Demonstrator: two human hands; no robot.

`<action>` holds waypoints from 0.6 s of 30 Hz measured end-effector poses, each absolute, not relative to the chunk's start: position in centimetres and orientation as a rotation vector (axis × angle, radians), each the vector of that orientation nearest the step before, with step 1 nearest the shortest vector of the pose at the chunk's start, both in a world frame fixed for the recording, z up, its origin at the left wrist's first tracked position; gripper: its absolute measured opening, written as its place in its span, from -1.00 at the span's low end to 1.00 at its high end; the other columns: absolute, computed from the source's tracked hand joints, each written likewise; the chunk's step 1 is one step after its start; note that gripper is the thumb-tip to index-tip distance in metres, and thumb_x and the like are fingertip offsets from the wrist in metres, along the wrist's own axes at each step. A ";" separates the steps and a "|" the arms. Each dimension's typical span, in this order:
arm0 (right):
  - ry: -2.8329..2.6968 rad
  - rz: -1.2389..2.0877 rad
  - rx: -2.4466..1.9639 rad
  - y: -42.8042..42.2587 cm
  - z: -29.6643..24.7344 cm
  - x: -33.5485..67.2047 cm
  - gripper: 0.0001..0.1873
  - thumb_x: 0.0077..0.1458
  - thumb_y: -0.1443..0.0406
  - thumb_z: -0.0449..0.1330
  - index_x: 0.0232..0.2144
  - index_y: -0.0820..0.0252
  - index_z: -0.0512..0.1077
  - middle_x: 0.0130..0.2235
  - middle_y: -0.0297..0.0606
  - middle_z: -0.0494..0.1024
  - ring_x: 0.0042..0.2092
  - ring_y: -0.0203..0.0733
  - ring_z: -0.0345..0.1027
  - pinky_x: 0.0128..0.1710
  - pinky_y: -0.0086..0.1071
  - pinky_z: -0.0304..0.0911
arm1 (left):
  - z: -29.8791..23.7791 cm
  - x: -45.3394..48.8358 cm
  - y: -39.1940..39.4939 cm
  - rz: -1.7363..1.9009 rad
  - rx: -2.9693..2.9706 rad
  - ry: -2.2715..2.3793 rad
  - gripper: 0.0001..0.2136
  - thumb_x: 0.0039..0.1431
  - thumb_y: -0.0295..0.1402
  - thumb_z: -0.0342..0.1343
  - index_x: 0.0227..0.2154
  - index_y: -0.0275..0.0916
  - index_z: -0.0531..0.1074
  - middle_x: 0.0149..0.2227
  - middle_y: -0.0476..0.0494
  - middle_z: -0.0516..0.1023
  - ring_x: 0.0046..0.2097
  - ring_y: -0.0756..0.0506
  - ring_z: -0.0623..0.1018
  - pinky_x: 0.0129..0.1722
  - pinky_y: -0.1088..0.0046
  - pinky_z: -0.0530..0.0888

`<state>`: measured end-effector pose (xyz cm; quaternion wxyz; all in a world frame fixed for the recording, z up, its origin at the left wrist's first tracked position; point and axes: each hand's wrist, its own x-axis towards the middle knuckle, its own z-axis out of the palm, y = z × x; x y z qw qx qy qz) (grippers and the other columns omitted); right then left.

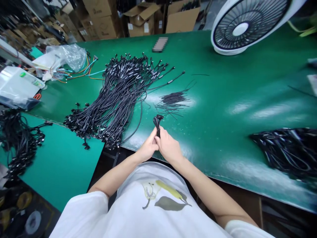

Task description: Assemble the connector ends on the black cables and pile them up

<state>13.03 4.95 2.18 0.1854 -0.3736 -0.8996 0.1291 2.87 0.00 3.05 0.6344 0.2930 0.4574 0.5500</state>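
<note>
Between my two hands, near the front edge of the green table, a folded black cable (157, 122) stands upright with its looped top and connector showing. My left hand (148, 145) closes on its lower part from the left. Pressed against it from the right, my right hand (169, 144) pinches the same cable. The cable's lower end is hidden by my fingers. Just beyond my hands lies a small pile of thin black ties (173, 98). To the left spreads a large heap of loose black cables (116, 96) with connectors at both ends.
Bundled cables (289, 148) lie at the right. A white fan (240, 29) and a phone (160, 44) stand toward the back. Clear plastic bags (66, 56) and coloured wires lie at the left. More cables (22, 142) rest on a lower green surface (61, 165). Cardboard boxes (141, 19) stand behind.
</note>
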 end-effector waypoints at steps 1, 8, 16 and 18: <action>-2.525 0.379 -1.093 5.0 1.7 13.3 -0.57 0.30 0.32 -0.15 0.15 0.40 0.16 -0.11 0.01 0.51 -0.17 -0.11 0.42 -0.31 -0.35 0.29 | 2.9 3.0 0.2 1.231 0.684 1.050 -0.04 -0.22 -0.61 0.05 0.34 -0.02 -0.09 0.41 -0.05 -0.14 0.35 -0.17 0.12 0.26 0.28 0.19; -2.319 0.341 -1.491 10.5 0.1 23.9 -0.67 0.30 0.32 -0.16 -0.11 0.27 0.37 -0.23 -0.08 0.54 -0.24 -0.10 0.40 -0.24 -0.31 0.26 | 2.2 -1.2 -0.7 0.724 1.528 1.763 -0.53 0.18 -0.38 -0.07 0.17 -0.21 0.29 0.21 -0.25 0.34 0.23 -0.20 0.34 0.27 0.12 0.18; -1.459 -0.454 -2.221 16.1 6.4 48.1 -0.51 0.32 0.14 -0.12 -0.09 0.37 0.48 -0.14 0.16 0.50 -0.11 0.03 0.37 -0.19 -0.18 0.15 | -1.0 -9.8 -4.1 0.174 1.925 2.296 -0.56 0.29 -0.24 -0.19 0.16 -0.26 0.27 -0.03 -0.33 0.49 0.00 -0.32 0.50 -0.04 0.11 0.46; -1.400 -0.444 -2.296 16.8 7.8 50.3 -0.28 0.32 0.04 -0.25 -0.17 0.54 0.50 -0.20 0.36 0.47 -0.13 0.10 0.38 -0.26 -0.11 0.11 | -0.6 -9.2 -4.5 0.146 1.874 2.293 -0.58 0.30 -0.26 -0.20 0.11 -0.28 0.32 -0.08 -0.31 0.51 -0.04 -0.27 0.52 -0.06 0.20 0.46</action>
